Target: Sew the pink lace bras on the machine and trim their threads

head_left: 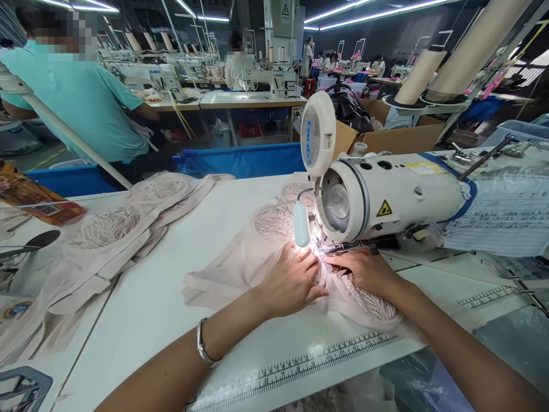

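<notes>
A pale pink lace-cupped garment (274, 223), which looks like a bra, lies under the head of a white sewing machine (373, 197). My left hand (294, 281) rests on the cloth just left of the needle area, fingers stretched out and lying on it. On the other side, my right hand (364, 270) has its fingers bent at the garment close to the needle. A small dark thing shows under those fingers, too hidden to name. A pale blue lamp (301, 223) lights the spot; the needle itself is lost in glare.
More pale pink garments (107, 240) are piled on the left of the white table (158, 297). A printed ruler strip (300, 366) runs along the front edge. Thread cones (420, 74) stand at right. Behind are a blue cloth bin (244, 162), a cardboard box (398, 140) and a seated co-worker (81, 109).
</notes>
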Demonstrator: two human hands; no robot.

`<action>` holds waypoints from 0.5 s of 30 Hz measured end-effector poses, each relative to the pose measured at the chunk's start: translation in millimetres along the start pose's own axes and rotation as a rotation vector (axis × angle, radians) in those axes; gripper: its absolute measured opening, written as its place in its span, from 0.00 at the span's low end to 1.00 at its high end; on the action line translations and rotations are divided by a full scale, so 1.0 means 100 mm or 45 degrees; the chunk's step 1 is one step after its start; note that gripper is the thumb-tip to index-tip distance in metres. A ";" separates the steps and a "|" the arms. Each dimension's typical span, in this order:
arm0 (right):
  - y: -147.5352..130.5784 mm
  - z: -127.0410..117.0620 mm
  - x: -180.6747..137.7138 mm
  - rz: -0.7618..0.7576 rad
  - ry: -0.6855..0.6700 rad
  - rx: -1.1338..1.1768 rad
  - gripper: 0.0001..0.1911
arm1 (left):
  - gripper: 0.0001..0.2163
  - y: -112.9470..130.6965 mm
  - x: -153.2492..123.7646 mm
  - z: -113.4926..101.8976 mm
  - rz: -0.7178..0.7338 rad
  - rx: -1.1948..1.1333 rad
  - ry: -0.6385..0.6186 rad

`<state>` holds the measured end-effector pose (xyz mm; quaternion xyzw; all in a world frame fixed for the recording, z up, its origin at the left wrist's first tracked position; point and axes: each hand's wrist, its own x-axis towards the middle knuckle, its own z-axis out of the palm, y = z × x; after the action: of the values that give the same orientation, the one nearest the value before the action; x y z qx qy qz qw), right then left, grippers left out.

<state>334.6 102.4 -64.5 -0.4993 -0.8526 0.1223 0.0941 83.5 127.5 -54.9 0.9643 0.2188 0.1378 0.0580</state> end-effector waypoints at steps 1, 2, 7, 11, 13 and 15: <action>0.00 -0.01 0.01 0.025 -0.021 -0.012 0.37 | 0.22 -0.01 0.00 0.00 -0.003 0.005 0.002; 0.00 -0.02 0.01 0.054 -0.040 -0.033 0.36 | 0.22 -0.01 0.00 0.00 -0.004 0.011 0.001; -0.05 -0.10 -0.09 0.134 0.037 -0.138 0.24 | 0.20 -0.01 0.00 0.00 -0.026 0.022 0.015; -0.12 -0.09 -0.29 0.198 0.089 -0.259 0.20 | 0.21 0.02 0.01 0.02 0.003 -0.002 0.004; -0.13 -0.04 -0.39 0.211 0.150 -0.324 0.12 | 0.22 0.02 0.01 0.03 0.001 -0.001 0.010; -0.12 0.02 -0.46 0.156 0.253 -0.394 0.13 | 0.22 0.03 0.01 0.04 -0.017 0.007 0.023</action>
<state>345.9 56.6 -64.1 -0.5685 -0.8157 -0.0547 0.0923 86.4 124.8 -57.7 0.9617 0.2260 0.1454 0.0545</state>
